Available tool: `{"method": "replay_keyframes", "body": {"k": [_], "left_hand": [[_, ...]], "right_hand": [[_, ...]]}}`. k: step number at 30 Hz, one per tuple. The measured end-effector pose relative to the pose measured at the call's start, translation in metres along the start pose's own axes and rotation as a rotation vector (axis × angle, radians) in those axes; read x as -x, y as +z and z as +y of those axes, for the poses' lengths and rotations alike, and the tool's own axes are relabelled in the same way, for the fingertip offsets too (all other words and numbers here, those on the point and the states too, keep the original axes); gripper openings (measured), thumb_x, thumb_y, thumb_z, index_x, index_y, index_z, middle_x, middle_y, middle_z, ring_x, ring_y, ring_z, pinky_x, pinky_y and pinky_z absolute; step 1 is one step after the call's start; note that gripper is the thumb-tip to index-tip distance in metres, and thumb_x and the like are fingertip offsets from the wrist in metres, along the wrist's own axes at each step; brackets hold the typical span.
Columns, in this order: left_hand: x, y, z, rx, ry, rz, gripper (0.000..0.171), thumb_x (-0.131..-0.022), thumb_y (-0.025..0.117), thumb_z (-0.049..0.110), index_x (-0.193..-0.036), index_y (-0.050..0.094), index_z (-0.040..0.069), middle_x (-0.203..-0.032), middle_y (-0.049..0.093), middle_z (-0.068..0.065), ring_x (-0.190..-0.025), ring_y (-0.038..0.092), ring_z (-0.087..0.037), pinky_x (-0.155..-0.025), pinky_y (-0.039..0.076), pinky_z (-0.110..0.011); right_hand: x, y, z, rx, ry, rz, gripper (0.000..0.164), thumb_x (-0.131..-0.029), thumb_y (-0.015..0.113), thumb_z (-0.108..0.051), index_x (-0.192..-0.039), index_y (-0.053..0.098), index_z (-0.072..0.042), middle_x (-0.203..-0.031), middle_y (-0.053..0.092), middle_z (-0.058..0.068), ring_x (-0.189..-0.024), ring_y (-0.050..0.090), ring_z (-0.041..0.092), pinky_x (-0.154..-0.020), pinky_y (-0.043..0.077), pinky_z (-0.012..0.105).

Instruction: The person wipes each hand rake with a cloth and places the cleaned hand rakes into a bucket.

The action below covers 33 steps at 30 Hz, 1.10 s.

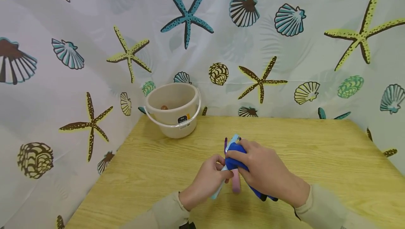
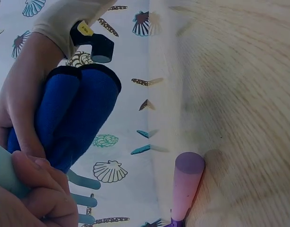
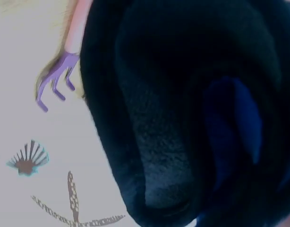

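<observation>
My left hand (image 1: 207,174) grips the handle of a light-blue small rake (image 1: 217,191), held at a slant; its tines show in the left wrist view. My right hand (image 1: 269,169) holds a soft blue cloth item with black edging (image 1: 233,165) against the rake's upper part. Two tube-like ends of that cloth (image 2: 95,106) hang below the right hand; its exact kind is unclear. Beneath the hands lies a second small rake with a pink handle (image 1: 236,183) and purple tines (image 3: 60,78), partly hidden in the head view.
A beige bucket (image 1: 167,118) with a white handle stands at the table's back left, a brown round thing (image 1: 164,107) inside. The wooden table (image 1: 316,151) is bordered by a shell-and-starfish curtain (image 1: 202,60) behind and at both sides.
</observation>
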<state>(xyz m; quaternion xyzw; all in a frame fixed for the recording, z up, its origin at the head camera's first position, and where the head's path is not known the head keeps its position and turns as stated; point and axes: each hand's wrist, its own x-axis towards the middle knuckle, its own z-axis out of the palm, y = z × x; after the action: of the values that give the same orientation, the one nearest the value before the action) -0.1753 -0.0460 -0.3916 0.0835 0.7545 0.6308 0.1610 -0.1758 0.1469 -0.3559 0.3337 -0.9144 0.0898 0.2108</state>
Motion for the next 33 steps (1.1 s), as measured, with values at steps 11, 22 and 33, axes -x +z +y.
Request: {"method": "replay_keyframes", "body": {"k": [11, 22, 33], "left_hand": [[0.002, 0.0, -0.001, -0.025, -0.007, 0.013, 0.021, -0.086, 0.072, 0.01, -0.101, 0.062, 0.0, -0.072, 0.065, -0.005, -0.066, 0.057, -0.017, -0.06, 0.042, -0.028], [0.0, -0.002, 0.003, 0.04, -0.015, -0.011, 0.025, -0.087, 0.067, 0.013, -0.106, 0.058, 0.0, -0.074, 0.063, -0.004, -0.056, 0.049, -0.013, -0.05, 0.04, -0.025], [0.006, -0.001, 0.003, 0.104, -0.005, -0.021, 0.025, -0.086, 0.067, 0.008, -0.107, 0.058, -0.003, -0.073, 0.062, -0.005, -0.055, 0.046, -0.012, -0.047, 0.038, -0.023]], "right_hand": [[0.002, 0.013, 0.034, 0.045, 0.16, 0.036, 0.037, -0.086, 0.076, -0.017, -0.123, 0.071, -0.02, -0.105, 0.063, 0.01, -0.079, 0.064, 0.023, -0.057, 0.056, 0.038], [0.004, 0.007, -0.001, 0.053, 0.026, 0.083, 0.04, -0.083, 0.08, -0.02, -0.121, 0.07, -0.025, -0.112, 0.063, 0.01, -0.091, 0.066, 0.026, -0.061, 0.06, 0.041], [0.002, 0.023, 0.034, -0.022, 0.174, 0.219, 0.036, -0.088, 0.073, -0.015, -0.123, 0.069, -0.018, -0.105, 0.061, 0.012, -0.079, 0.064, 0.025, -0.057, 0.056, 0.04]]}}
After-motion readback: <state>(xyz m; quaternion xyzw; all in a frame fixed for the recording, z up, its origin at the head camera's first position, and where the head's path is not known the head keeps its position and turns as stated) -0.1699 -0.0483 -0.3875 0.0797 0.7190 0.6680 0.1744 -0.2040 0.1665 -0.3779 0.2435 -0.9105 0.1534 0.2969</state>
